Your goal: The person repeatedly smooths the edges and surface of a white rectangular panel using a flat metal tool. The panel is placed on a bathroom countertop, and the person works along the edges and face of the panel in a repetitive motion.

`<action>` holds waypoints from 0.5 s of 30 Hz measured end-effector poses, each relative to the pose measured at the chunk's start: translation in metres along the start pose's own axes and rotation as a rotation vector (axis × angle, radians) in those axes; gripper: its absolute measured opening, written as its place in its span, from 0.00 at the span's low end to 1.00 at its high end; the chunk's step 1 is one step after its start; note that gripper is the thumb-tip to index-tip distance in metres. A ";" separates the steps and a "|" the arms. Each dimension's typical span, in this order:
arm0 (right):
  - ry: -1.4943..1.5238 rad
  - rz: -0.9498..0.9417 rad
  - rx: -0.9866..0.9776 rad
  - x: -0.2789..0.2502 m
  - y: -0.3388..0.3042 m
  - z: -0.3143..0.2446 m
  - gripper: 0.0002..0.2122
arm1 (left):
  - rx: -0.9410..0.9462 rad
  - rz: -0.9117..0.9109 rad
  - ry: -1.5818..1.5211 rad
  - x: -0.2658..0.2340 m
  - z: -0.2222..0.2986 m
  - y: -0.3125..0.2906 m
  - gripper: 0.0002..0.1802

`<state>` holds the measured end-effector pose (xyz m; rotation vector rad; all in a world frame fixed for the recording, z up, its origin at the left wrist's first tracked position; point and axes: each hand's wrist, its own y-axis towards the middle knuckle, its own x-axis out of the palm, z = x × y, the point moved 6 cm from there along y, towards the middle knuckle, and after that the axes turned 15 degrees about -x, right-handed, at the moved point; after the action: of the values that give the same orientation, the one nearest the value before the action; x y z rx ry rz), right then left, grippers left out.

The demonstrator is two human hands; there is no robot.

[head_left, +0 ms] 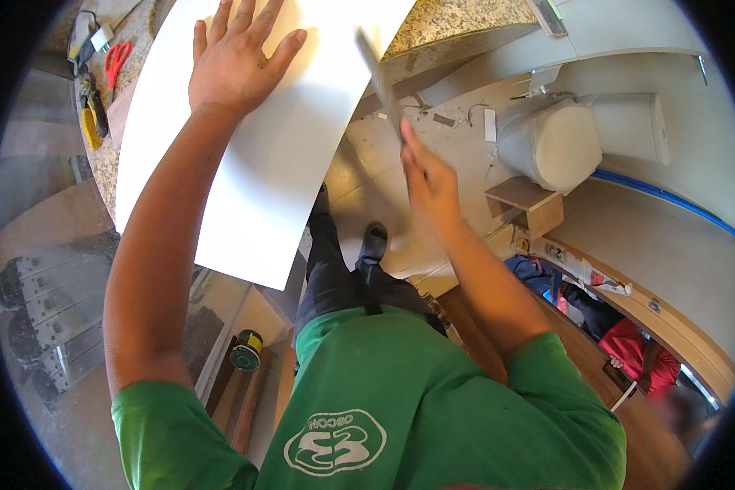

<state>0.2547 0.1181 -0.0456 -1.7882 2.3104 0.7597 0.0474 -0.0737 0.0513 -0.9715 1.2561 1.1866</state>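
Note:
My left hand [235, 69] lies flat with spread fingers on a large white panel [261, 196], pressing on its upper part. The panel rests on a speckled stone counter [457, 23] and sticks out toward me. In my right hand [433, 184] is a long, flat grey file [377, 73], smeared by motion. Its far end reaches over or beside the panel's right edge; I cannot tell whether they touch. My right fingers are wrapped round its near end, out over the floor.
Red scissors [117, 64] and a yellow-handled tool [90, 122] lie on the counter at far left. A toilet [559, 147] stands at right, near a small wooden box [527, 204]. Scraps litter the floor [384, 180]. A person in red [641, 355] is at lower right.

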 end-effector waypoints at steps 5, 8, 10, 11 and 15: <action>0.053 0.102 -0.053 0.003 0.102 0.033 0.21 | 0.089 0.245 0.112 0.017 -0.011 0.008 0.39; 0.120 0.073 0.078 -0.006 0.079 0.035 0.21 | 0.130 0.349 0.154 0.034 -0.019 0.013 0.39; 0.138 0.045 0.132 -0.013 0.037 0.029 0.21 | 0.126 0.345 0.166 0.044 -0.025 0.015 0.39; 0.161 0.037 0.133 -0.014 0.012 0.023 0.22 | 0.127 0.349 0.179 0.047 -0.027 0.016 0.39; 0.065 -0.106 0.015 -0.008 -0.065 -0.007 0.23 | 0.131 0.332 0.146 0.043 -0.025 0.016 0.40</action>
<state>0.3191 0.1105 -0.0570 -1.9387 2.2328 0.6751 0.0248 -0.0913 0.0078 -0.7834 1.6377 1.2837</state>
